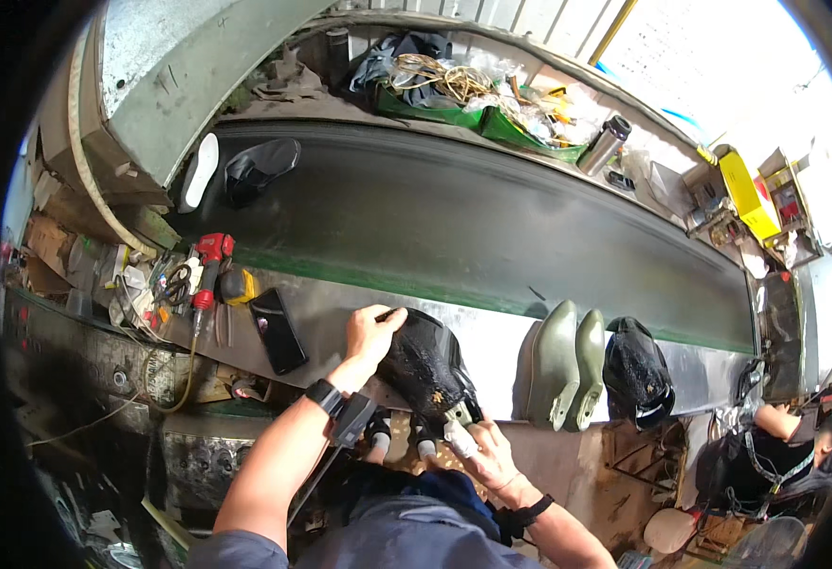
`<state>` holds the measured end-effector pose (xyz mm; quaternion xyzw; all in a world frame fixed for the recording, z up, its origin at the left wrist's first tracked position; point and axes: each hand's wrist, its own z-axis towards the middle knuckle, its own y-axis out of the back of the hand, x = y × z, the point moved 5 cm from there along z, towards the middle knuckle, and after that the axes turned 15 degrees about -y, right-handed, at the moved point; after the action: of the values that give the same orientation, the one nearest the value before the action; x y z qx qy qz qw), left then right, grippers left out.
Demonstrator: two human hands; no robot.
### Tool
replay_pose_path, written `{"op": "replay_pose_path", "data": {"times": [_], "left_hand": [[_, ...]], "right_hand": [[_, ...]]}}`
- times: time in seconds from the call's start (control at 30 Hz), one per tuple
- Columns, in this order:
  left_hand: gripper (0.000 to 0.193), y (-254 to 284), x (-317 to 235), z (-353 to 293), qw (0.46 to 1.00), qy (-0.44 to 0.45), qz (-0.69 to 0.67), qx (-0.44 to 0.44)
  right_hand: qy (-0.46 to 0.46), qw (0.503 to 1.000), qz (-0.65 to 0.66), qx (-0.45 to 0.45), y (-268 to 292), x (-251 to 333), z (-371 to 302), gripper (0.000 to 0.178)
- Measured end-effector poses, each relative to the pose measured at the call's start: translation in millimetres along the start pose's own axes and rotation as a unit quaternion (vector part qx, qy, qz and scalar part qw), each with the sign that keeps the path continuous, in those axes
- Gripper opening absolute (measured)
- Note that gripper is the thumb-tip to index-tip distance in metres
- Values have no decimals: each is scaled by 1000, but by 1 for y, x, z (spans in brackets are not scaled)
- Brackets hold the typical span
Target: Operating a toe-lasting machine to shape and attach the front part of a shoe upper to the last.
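Note:
Between my hands, over the near edge of the metal ledge, is a black shoe upper [423, 360] with the toe pointing away from me. A bit of a greenish shoe last [458, 414] shows at its heel opening. My left hand [371, 339] is closed on the toe end, thumb on top. At the heel end my right hand [492, 461] grips the upper's edge; something whitish covers one of its digits. Two green shoe lasts [553, 366] lie side by side to the right, and beyond them rests another black shoe upper [637, 376].
A dark conveyor belt [492, 228] runs behind the ledge, carrying a white sole [200, 173] and a black upper [260, 169]. Left on the ledge are a phone [278, 332], a yellow tape measure [239, 285] and a red power tool [212, 261]. Another person [778, 441] is at right.

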<state>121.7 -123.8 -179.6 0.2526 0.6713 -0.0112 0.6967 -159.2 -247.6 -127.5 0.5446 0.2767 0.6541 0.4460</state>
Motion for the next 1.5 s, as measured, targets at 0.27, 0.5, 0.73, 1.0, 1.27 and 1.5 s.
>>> {"op": "replay_pose_path", "data": {"times": [0.27, 0.5, 0.73, 1.0, 1.27, 1.5], "left_hand": [[38, -15, 18, 10, 985, -21, 165, -51], [70, -45, -13, -29, 970, 72, 230, -7], [40, -48, 0, -19, 977, 54, 197, -59], [30, 38, -21, -49, 981, 91, 20, -172], [35, 182, -95, -177, 948, -30, 60, -310], [24, 327, -137, -369, 866, -42, 123, -483]], "right_hand": [[-306, 859, 401, 83, -48, -51, 2, 120], [-211, 946, 232, 84, -35, -51, -23, 97], [-209, 933, 291, 27, -40, -58, -23, 86], [-119, 924, 358, 59, 8, -2, 17, 90], [-425, 544, 532, 490, -7, 117, 86, 54], [-218, 682, 543, 439, -20, 307, 41, 23]]}}
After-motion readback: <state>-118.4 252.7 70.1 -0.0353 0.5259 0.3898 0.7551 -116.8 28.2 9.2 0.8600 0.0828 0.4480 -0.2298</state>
